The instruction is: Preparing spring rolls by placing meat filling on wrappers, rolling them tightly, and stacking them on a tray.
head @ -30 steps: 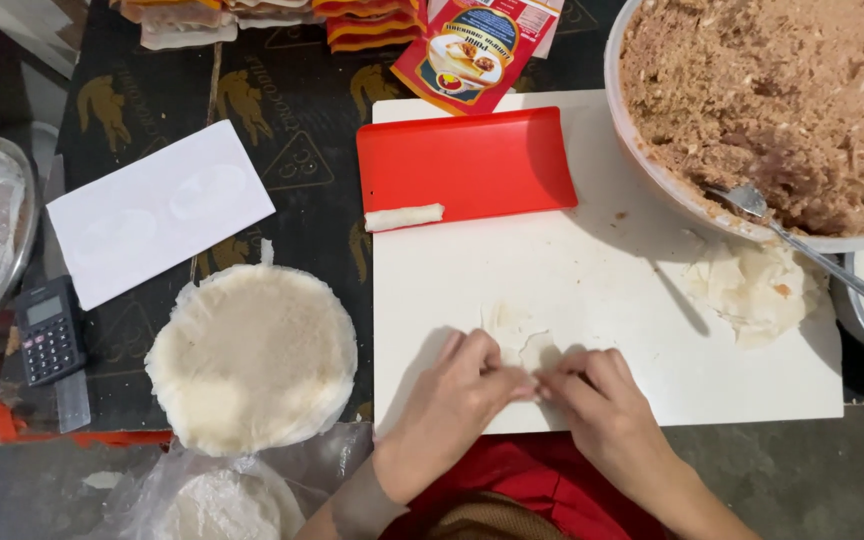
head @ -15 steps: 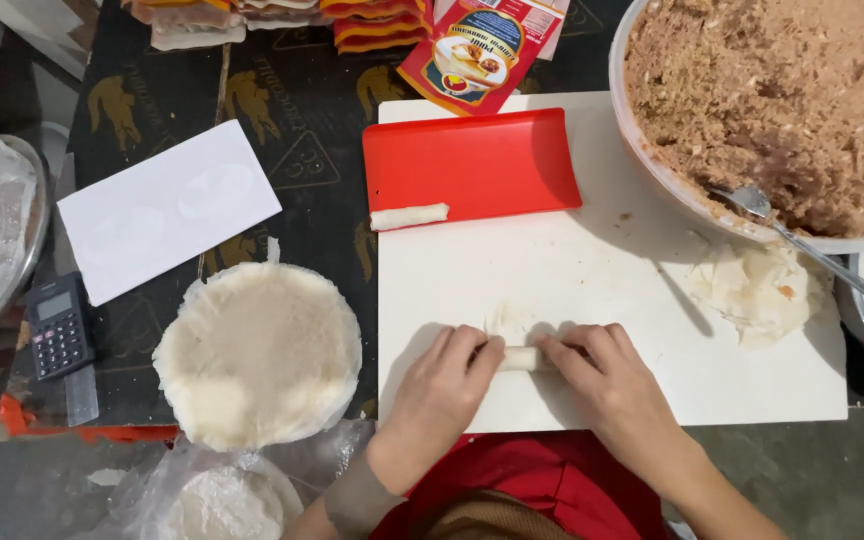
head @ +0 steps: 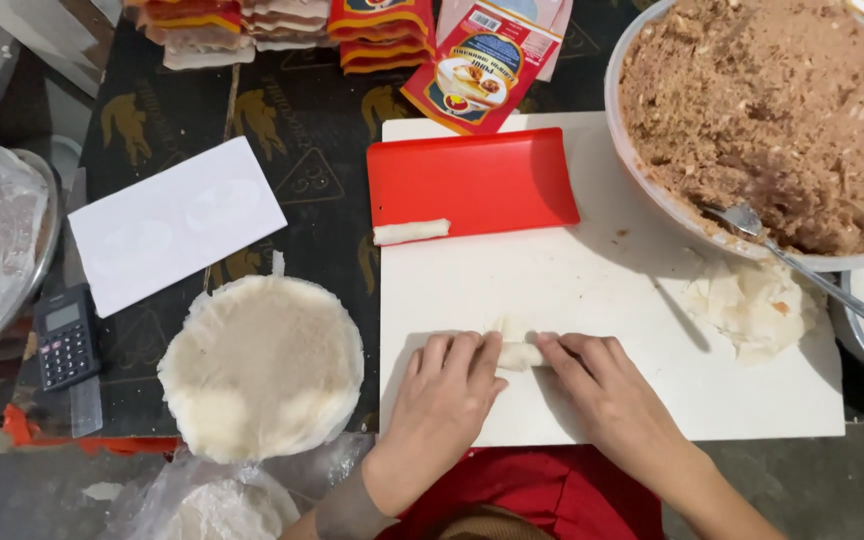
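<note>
— Left hand (head: 442,395) flat on the white cutting board (head: 612,330), fingers stretched forward and pressed onto the left end of a small pale roll (head: 518,353). Open, palm down, not clasped round anything.

— Right hand (head: 607,390) mirroring it on the other side, fingertips on the right end of the same roll. Also open and flat, pushing rather than gripping.

— Roll lying crosswise near the front edge of the board, between the two hands, touching both.

— Further back, a finished roll (head: 411,232) resting at the lower left corner of the red tray (head: 472,182), half on it, half off.

— Big bowl of brown minced filling (head: 762,110) at the upper right, overlapping the board's corner, metal spoon (head: 802,265) leaning out over its rim.

— Torn wrapper scraps (head: 752,305) just below that bowl, on the board.

— Left of the board, a round stack of thin wrappers (head: 262,365) on the dark desk (head: 302,120). White paper sheet (head: 174,222) behind it, small calculator (head: 64,335) at the far left.

— Red food packet (head: 480,65) lying at the board's back edge.
</note>
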